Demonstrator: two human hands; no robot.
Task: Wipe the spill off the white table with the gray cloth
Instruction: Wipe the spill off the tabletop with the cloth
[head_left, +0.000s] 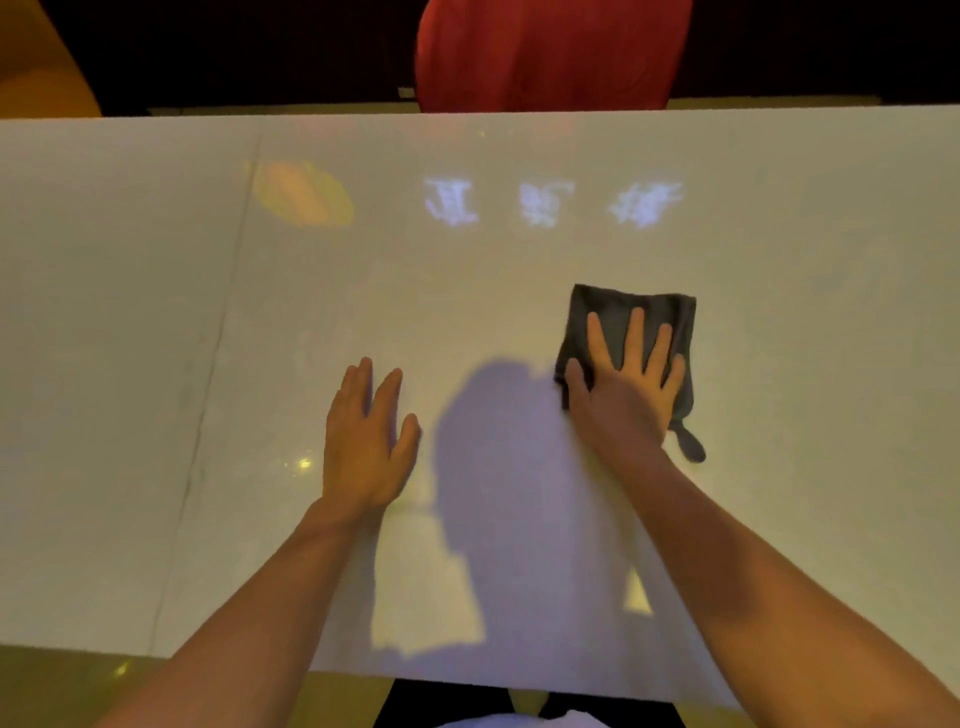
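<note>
A folded gray cloth (623, 312) lies flat on the glossy white table (156, 312), right of centre. My right hand (626, 384) presses on it with fingers spread, palm over its near half; a small loop of the cloth sticks out by my wrist. My left hand (366, 441) rests flat on the bare table to the left, fingers together, holding nothing. I cannot make out a distinct spill; the surface shows only reflections and my shadow.
A red chair (550, 52) stands behind the table's far edge. A seam (218, 353) runs front to back through the tabletop on the left. Light reflections sit near the far side. The near edge is close to my body.
</note>
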